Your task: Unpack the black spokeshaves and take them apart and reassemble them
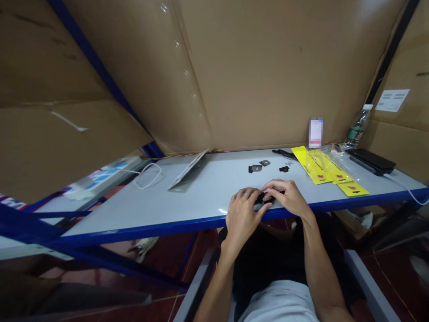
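Note:
Both my hands meet at the front edge of the table over a small black object point(264, 200), partly covered by fingers. My left hand point(241, 213) grips it from the left, a ring on one finger. From the right, my right hand point(288, 196) closes its fingers on the same object. Behind them lie dark flat plates point(264, 163) and a small black part point(284, 169), with tiny metallic pieces point(289, 163) beside it.
Yellow printed cards point(310, 165) in clear plastic lie to the right, near a black tool point(284, 154), a black device point(372, 161) with a white cable, and a bottle point(358, 129). A leaning sheet point(188, 170) and white cable point(147, 176) are left.

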The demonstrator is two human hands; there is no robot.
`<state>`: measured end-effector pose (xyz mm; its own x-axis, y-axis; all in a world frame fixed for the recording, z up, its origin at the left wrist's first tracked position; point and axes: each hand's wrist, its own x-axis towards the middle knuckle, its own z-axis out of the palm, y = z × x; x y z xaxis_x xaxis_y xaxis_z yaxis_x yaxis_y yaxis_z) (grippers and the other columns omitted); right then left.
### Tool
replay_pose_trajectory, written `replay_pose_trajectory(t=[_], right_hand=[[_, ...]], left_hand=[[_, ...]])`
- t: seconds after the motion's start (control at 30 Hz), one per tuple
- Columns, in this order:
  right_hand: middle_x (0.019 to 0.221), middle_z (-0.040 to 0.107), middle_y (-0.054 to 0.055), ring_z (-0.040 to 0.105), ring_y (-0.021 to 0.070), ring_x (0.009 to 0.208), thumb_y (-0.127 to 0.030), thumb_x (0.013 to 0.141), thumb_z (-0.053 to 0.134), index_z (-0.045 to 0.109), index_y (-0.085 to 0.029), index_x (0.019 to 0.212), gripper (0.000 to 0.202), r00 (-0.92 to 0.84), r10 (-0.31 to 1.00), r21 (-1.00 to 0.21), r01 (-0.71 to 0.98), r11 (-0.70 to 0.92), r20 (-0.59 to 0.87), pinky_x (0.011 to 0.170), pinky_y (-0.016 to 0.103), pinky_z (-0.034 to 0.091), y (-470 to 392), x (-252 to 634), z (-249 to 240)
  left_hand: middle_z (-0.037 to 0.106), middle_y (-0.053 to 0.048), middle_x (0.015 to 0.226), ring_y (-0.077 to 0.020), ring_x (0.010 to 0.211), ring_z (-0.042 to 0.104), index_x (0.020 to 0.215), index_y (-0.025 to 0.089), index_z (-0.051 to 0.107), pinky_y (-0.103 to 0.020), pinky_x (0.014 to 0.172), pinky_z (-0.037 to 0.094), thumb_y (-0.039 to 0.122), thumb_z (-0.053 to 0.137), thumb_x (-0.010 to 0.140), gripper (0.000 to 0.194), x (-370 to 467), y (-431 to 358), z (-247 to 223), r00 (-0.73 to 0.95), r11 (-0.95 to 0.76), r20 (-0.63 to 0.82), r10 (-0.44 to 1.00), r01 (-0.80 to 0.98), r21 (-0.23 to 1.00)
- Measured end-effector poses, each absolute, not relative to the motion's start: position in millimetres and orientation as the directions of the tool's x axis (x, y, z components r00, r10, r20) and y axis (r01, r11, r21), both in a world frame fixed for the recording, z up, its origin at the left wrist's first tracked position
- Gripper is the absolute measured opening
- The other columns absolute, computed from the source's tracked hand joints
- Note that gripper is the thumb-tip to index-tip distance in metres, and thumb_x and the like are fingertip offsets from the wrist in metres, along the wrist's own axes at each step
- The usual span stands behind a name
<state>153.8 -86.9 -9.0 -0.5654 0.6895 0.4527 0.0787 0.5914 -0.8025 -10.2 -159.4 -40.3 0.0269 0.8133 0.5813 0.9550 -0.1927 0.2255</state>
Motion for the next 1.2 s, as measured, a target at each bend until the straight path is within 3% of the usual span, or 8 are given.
replay_pose_trajectory(t=[0.13,0.33,0.7,0.97,1.2], right_hand=[[0.083,0.078,0.002,0.071,0.0204,0.092,-0.018,0.096,0.056,0.076,-0.023,0.095,0.02,-0.537,0.669,-0.731,0.134,0.669,0.514,0.085,0.032,0.05,-85.9,151.9,-10.1],[0.078,0.075,0.001,0.066,0.0204,0.086,-0.017,0.095,0.054,0.075,-0.024,0.092,0.022,-0.472,0.693,-0.686,0.224,0.692,0.545,0.08,0.032,0.048,-83.9,151.1,-11.5],[0.064,0.071,-0.002,0.069,0.0155,0.064,-0.025,0.096,0.055,0.073,-0.019,0.097,0.019,-0.496,0.748,-0.832,0.087,0.549,0.442,0.068,0.026,0.049,-83.7,153.5,-12.1],[0.081,0.079,0.002,0.076,0.0192,0.08,-0.024,0.096,0.057,0.074,-0.02,0.096,0.018,-0.571,0.694,-0.825,0.052,0.563,0.438,0.079,0.029,0.053,-87.5,153.6,-7.4],[0.083,0.078,0.002,0.071,0.0203,0.091,-0.018,0.096,0.055,0.075,-0.023,0.094,0.021,-0.525,0.677,-0.722,0.157,0.674,0.517,0.085,0.032,0.05,-83.9,150.9,-10.3]], left_hand=[[0.074,-0.008,0.118,-0.0294,0.114,0.063,0.118,0.025,0.071,-0.044,0.094,0.049,0.043,0.067,0.096,0.029,-10.2,-159.1,-40.3,0.024,-0.193,0.576,0.817,0.953,0.234],[0.074,-0.007,0.118,-0.0284,0.116,0.063,0.115,0.027,0.071,-0.043,0.095,0.049,0.042,0.068,0.095,0.026,-9.7,-159.1,-39.4,0.022,-0.197,0.573,0.819,0.95,0.244],[0.074,-0.007,0.119,-0.0289,0.116,0.063,0.115,0.026,0.07,-0.043,0.095,0.048,0.041,0.071,0.093,0.027,-10.4,-159.5,-39.0,0.022,-0.199,0.568,0.823,0.947,0.251],[0.074,-0.008,0.118,-0.0294,0.115,0.063,0.118,0.026,0.071,-0.043,0.094,0.049,0.042,0.067,0.096,0.028,-10.8,-159.9,-39.3,0.017,-0.194,0.572,0.82,0.949,0.25],[0.074,-0.007,0.119,-0.0284,0.115,0.063,0.117,0.027,0.071,-0.043,0.095,0.048,0.044,0.066,0.096,0.028,-11.5,-158.9,-40.8,0.019,-0.2,0.574,0.819,0.946,0.254]])
